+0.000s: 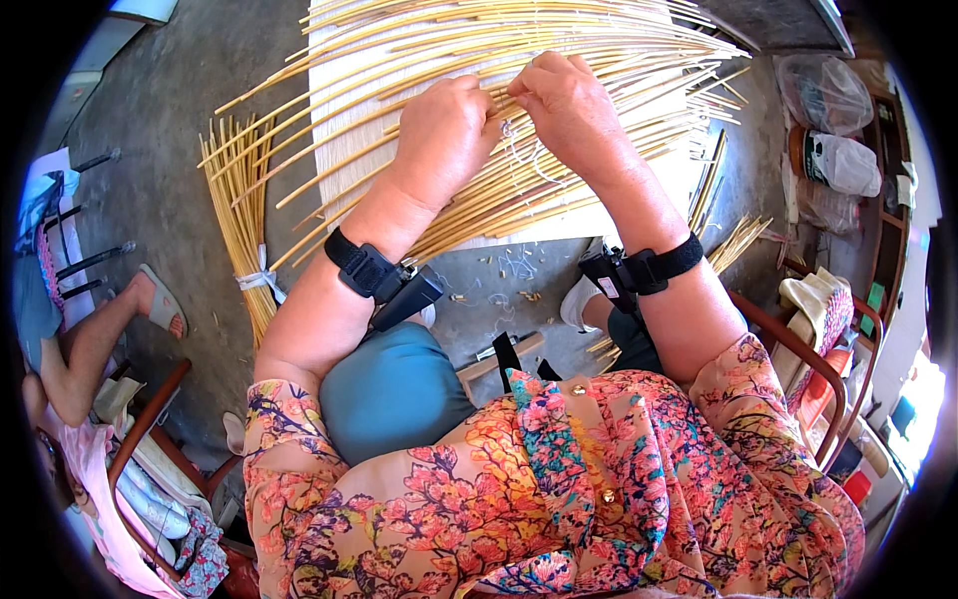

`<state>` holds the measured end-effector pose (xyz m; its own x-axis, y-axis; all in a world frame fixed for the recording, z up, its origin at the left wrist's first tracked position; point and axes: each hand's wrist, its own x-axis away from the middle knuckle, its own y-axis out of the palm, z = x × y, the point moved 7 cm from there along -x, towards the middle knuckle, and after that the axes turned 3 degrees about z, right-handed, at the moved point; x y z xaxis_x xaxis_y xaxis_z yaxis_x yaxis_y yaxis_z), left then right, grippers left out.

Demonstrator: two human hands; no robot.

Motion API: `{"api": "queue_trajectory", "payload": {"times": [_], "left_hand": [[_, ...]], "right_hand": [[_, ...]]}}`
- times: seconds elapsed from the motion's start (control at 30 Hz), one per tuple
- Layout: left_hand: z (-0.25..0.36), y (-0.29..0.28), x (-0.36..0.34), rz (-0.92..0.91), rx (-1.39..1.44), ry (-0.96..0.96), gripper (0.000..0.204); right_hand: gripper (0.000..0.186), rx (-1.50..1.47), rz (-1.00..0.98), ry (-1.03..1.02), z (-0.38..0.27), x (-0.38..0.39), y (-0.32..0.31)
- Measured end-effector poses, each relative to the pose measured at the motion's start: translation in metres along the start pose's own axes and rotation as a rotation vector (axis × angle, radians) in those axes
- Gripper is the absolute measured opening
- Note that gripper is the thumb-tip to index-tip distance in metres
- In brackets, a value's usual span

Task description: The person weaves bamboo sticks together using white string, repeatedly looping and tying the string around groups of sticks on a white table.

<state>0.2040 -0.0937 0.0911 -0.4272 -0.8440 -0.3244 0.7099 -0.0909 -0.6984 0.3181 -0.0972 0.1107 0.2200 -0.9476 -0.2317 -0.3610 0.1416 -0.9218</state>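
My left hand (447, 125) is closed, with thumb and fingers pinched together over a wide layer of straw-coloured reed stalks (389, 90). Just to its right, my right hand (567, 105) is also closed, its fingertips pinched close to those of the left. What sits between the fingertips is too small and covered to make out. A white string (529, 158) trails across the stalks right below the fingers. Beneath the stalks is a pale board or tabletop (344, 130), and the stalks spread past both its sides.
A tied bundle of stalks (244, 220) leans at the left, and another bundle (738, 243) lies at the right. Scraps litter the floor below the board. A wooden block (504, 364) lies near my knees. Another person's leg (105, 334) shows at far left; bagged items (838, 165) hang at right.
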Motion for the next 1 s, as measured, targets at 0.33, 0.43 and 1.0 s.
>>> {"api": "queue_trajectory", "payload": {"times": [0.33,0.43,1.0], "left_hand": [[0.003,-0.003,0.005,0.062,-0.051,0.065,0.007],[0.004,-0.002,0.005,0.074,-0.043,0.071,0.007],[0.007,-0.012,-0.011,0.071,-0.042,0.036,0.009]], "right_hand": [[0.008,-0.227,-0.098,0.103,0.004,-0.001,0.005],[0.008,-0.273,-0.101,0.088,0.002,-0.001,0.005],[0.01,-0.234,0.371,-0.1,-0.022,-0.001,-0.024]]}}
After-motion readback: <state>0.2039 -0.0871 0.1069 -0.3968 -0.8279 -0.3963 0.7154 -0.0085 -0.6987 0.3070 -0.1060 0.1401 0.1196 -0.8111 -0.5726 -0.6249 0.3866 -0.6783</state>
